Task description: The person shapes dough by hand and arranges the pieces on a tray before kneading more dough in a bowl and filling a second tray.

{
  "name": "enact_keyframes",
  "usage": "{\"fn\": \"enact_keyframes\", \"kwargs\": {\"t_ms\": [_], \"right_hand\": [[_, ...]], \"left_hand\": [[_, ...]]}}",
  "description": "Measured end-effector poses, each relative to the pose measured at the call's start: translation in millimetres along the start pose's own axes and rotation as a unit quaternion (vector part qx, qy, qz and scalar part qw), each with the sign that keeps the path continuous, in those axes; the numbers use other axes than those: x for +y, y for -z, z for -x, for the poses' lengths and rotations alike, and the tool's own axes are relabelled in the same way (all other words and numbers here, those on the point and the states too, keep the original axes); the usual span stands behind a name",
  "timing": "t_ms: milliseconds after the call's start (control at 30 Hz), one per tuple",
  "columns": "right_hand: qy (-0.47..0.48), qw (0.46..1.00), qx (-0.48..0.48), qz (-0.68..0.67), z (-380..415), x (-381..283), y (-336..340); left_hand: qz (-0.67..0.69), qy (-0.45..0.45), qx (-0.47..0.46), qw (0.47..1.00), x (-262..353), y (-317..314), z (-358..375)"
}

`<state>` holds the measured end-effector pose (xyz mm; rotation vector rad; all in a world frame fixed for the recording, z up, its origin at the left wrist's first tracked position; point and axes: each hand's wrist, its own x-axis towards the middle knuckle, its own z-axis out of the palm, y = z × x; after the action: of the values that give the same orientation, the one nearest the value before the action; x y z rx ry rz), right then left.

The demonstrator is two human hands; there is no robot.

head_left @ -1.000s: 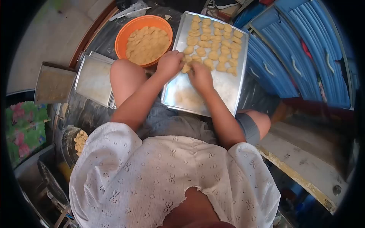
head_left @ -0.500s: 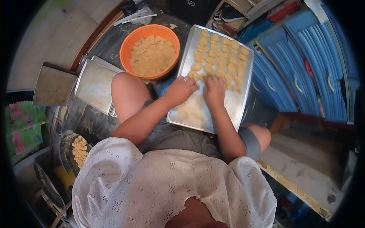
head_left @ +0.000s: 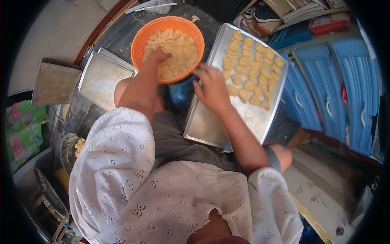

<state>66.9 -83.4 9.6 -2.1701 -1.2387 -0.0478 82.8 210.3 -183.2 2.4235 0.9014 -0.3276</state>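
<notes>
My left hand (head_left: 159, 55) reaches into the orange bowl (head_left: 137, 30), over the pale dough pieces (head_left: 177, 42) heaped in it. Its fingers are partly hidden, and I cannot tell whether they grip a piece. My right hand (head_left: 213, 87) is open, fingers apart, over the left edge of the metal baking tray (head_left: 211, 126), its fingertips near the bowl's rim. Flattened, rounded dough pieces (head_left: 252, 73) lie in rows across the upper part of this tray, which rests at a slant by my lap.
More metal trays (head_left: 103, 79) are stacked left of my knee, beside a brown board (head_left: 55, 84). Blue drawers with white handles (head_left: 319, 89) stand at the right. A pan (head_left: 70, 148) with dough pieces (head_left: 80, 146) sits at lower left. White utensils (head_left: 150, 6) lie behind the bowl.
My left hand has gone from the tray into the bowl. My right hand has left the dough pieces and moved left to the tray's edge, fingers spreading. The view has shifted slightly.
</notes>
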Motion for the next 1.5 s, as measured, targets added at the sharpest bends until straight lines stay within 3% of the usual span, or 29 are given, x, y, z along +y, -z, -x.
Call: {"fn": "enact_keyframes", "kwargs": {"t_ms": [133, 167, 233, 300, 333, 400, 433, 500, 533, 600, 633, 700, 767, 833, 900, 933, 967, 1000, 1033, 1067, 1133, 1200, 1233, 1267, 1300, 1333, 1367, 1433, 1500], "right_hand": [[-0.102, 0.958, -0.268, 0.026, -115, 16, -68], [-0.099, 0.958, -0.268, 0.021, -134, 23, -85], [-0.189, 0.915, -0.357, 0.005, -155, 43, -124], [-0.24, 0.917, -0.318, 0.022, -151, 61, -163], [-0.291, 0.914, -0.278, 0.045, -149, 68, -176], [-0.263, 0.932, -0.247, 0.021, -153, 84, -196], [-0.233, 0.949, -0.212, -0.005, -154, 91, -205], [-0.224, 0.961, -0.162, -0.001, -162, 96, -226], [-0.214, 0.971, -0.109, 0.004, -164, 98, -235], [-0.235, 0.962, -0.14, 0.01, -168, 102, -240], [-0.251, 0.953, -0.17, 0.021, -171, 102, -238], [-0.257, 0.942, -0.217, 0.012, -175, 103, -229], [-0.262, 0.929, -0.262, 0.006, -183, 105, -218], [-0.15, 0.95, -0.239, 0.131, -193, 109, -216], [-0.138, 0.947, -0.279, 0.084, -196, 120, -229], [-0.125, 0.939, -0.318, 0.037, -195, 124, -234], [-0.126, 0.939, -0.318, 0.037, -194, 131, -236], [-0.213, 0.921, -0.314, -0.088, -192, 135, -234], [-0.294, 0.881, -0.303, -0.211, -191, 137, -233], [-0.294, 0.881, -0.305, -0.212, -184, 135, -236], [-0.212, 0.945, -0.248, 0.003, -172, 127, -233], [-0.214, 0.94, -0.266, 0.003, -167, 122, -229], [-0.215, 0.934, -0.284, 0.001, -164, 118, -227], [-0.214, 0.934, -0.285, 0.002, -164, 117, -221], [-0.271, 0.883, -0.369, -0.1, -169, 114, -209], [-0.323, 0.81, -0.445, -0.201, -170, 112, -202], [-0.324, 0.811, -0.444, -0.202, -164, 108, -200], [-0.209, 0.93, -0.297, -0.052, -145, 98, -198], [-0.217, 0.928, -0.305, 0.0, -137, 81, -195]], "left_hand": [[0.039, 0.062, 0.039, 0.997, 21, 28, 9], [0.022, 0.049, 0.049, 0.997, 19, 36, 5], [0.002, 0.036, 0.059, 0.998, 12, 39, -11], [-0.019, -0.062, 0.157, 0.986, 3, 29, -20], [-0.018, -0.061, 0.153, 0.986, 5, 27, -18], [-0.016, 0.014, 0.17, 0.985, 12, 26, -12], [-0.015, 0.017, 0.164, 0.986, 18, 33, -8], [-0.084, 0.066, 0.023, 0.994, 28, 51, -11], [-0.087, 0.065, 0.021, 0.994, 22, 43, -17], [-0.144, -0.047, 0.157, 0.976, 9, 24, -21], [-0.146, -0.046, 0.154, 0.976, 4, 22, -25], [0.026, -0.008, 0.131, 0.991, 2, 23, -27], [-0.003, -0.009, 0.087, 0.996, 3, 33, -30], [-0.036, -0.01, 0.042, 0.998, 3, 30, -25], [-0.131, -0.094, 0.181, 0.97, 5, 17, -15], [-0.132, -0.095, 0.18, 0.97, 1, 15, -22], [-0.007, -0.043, 0.137, 0.99, -3, 17, -34], [0.118, 0.011, 0.09, 0.989, -4, 21, -37], [0.119, 0.013, 0.091, 0.989, -4, 23, -36], [0.046, -0.006, 0.065, 0.997, -6, 24, -35], [-0.029, -0.028, 0.04, 0.998, 2, 35, -27], [-0.161, -0.068, 0.089, 0.981, 11, 35, -10], [-0.159, -0.066, 0.087, 0.981, 9, 34, -13], [-0.113, -0.038, -0.009, 0.993, 5, 35, -22], [-0.066, -0.012, -0.102, 0.993, 2, 38, -29], [-0.067, -0.013, -0.099, 0.993, -4, 34, -29], [-0.036, -0.032, -0.05, 0.998, -10, 27, -25], [-0.006, -0.051, -0.004, 0.999, -7, 25, -6], [-0.114, 0.011, 0.03, 0.993, 11, 30, 20]]}}
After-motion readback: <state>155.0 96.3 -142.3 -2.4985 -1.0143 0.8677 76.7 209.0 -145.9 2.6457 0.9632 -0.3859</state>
